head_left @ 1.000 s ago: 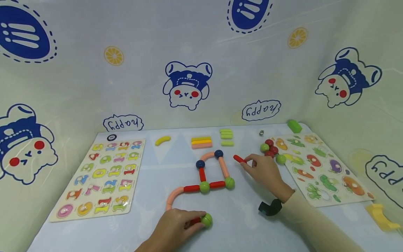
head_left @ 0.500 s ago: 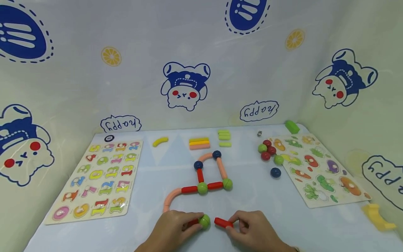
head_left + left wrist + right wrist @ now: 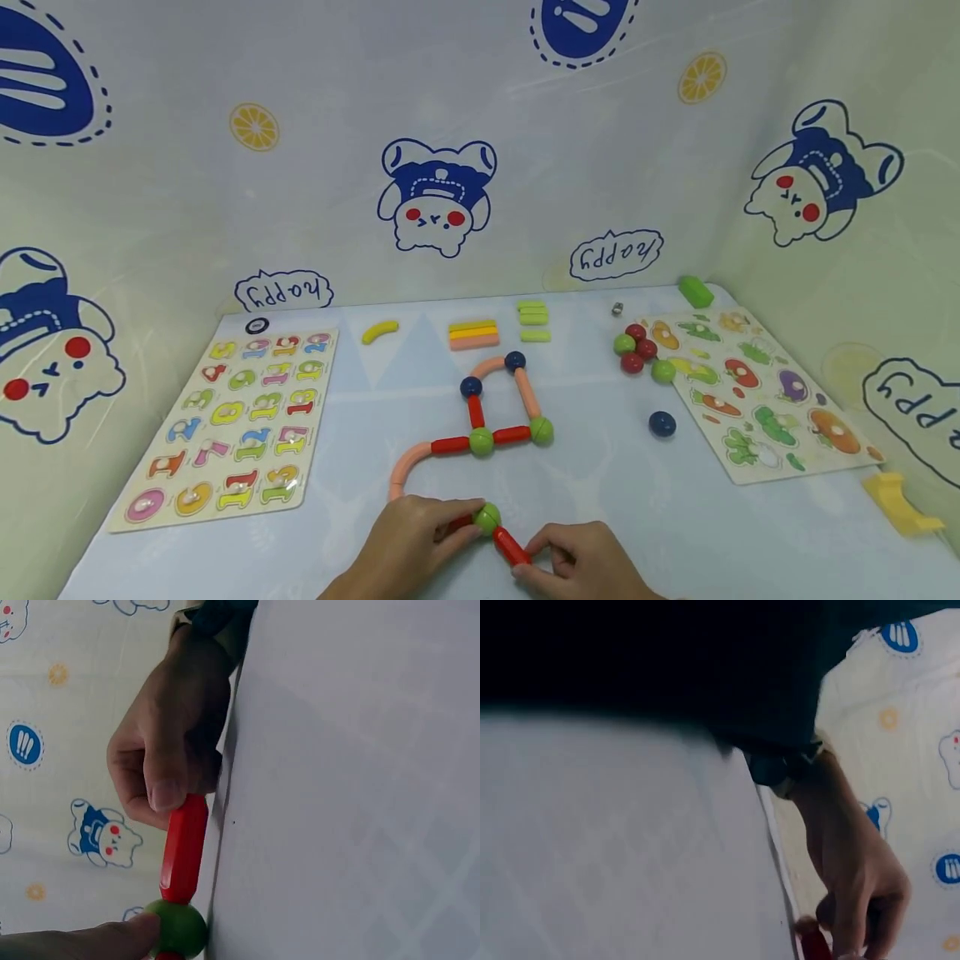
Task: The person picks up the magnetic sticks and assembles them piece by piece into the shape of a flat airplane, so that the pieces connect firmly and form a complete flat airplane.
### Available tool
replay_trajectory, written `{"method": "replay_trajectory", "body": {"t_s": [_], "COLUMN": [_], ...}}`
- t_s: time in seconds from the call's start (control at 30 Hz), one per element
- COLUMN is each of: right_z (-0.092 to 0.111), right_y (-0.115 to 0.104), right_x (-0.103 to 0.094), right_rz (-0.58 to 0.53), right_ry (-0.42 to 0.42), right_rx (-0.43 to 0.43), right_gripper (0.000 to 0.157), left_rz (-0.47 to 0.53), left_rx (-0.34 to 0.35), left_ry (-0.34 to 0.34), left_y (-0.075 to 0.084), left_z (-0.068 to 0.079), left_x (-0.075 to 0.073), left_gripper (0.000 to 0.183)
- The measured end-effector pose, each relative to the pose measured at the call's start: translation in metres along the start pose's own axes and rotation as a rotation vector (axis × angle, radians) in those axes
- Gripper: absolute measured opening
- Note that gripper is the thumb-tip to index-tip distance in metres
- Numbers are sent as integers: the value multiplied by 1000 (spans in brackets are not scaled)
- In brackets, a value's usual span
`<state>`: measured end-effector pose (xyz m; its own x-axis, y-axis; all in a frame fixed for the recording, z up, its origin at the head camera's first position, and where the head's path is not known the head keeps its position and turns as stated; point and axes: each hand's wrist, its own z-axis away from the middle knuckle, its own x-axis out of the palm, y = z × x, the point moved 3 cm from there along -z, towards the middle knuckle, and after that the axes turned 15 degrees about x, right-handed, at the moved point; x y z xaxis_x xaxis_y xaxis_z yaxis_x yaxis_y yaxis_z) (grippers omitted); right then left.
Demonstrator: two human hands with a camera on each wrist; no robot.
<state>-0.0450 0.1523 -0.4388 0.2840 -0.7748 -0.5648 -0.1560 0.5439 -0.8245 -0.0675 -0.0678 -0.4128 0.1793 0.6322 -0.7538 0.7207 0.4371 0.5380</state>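
Observation:
My left hand (image 3: pixel 405 546) pinches a green ball (image 3: pixel 487 517) between forefinger and thumb, low in the head view. A red rod (image 3: pixel 459 523) shows behind those fingers, joined to the ball's left side. My right hand (image 3: pixel 588 557) grips the near end of another red rod (image 3: pixel 512 547), whose far end meets the ball. The left wrist view shows this rod (image 3: pixel 184 851) against the green ball (image 3: pixel 180 928). Beyond the hands lies a chain: a curved pink piece (image 3: pixel 408 467), red rods, green balls, dark blue balls (image 3: pixel 471 387) and a straight pink rod (image 3: pixel 528 393).
A number puzzle board (image 3: pixel 318 417) lies left, a vegetable puzzle board (image 3: pixel 795 468) right. One dark blue ball (image 3: pixel 662 424) sits near red and green balls (image 3: pixel 632 362). Coloured sticks (image 3: pixel 473 335), light green rods (image 3: pixel 535 336) and a yellow curved piece (image 3: pixel 381 332) lie behind.
My right hand has come from the right back to the front with the red rod, then turned it against the green ball. A dark blue ball now shows at right. My left hand stays put.

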Motion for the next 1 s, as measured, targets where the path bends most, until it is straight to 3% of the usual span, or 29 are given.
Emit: {"method": "replay_trajectory", "body": {"t_s": [0.27, 0.47, 0.7, 0.87, 1.0], "right_z": [7, 7, 7, 10, 17], "right_y": [-12, -18, -18, -16, -6], "right_x": [18, 22, 21, -3, -49], "right_rz": [145, 208, 207, 210, 331], "right_ry": [9, 62, 95, 180, 403], "right_rx": [-212, -215, -238, -215, -79], "right_gripper": [17, 19, 18, 18, 18], "left_rz": [13, 13, 17, 30, 39], "left_rx": [-14, -9, -30, -46, -49], "left_ry": [-14, -4, -20, -31, -38], "left_y": [1, 2, 1, 0, -1], "left_z": [1, -1, -1, 0, -1], "left_x": [0, -1, -1, 0, 0], "left_gripper": [31, 31, 31, 32, 32]}}
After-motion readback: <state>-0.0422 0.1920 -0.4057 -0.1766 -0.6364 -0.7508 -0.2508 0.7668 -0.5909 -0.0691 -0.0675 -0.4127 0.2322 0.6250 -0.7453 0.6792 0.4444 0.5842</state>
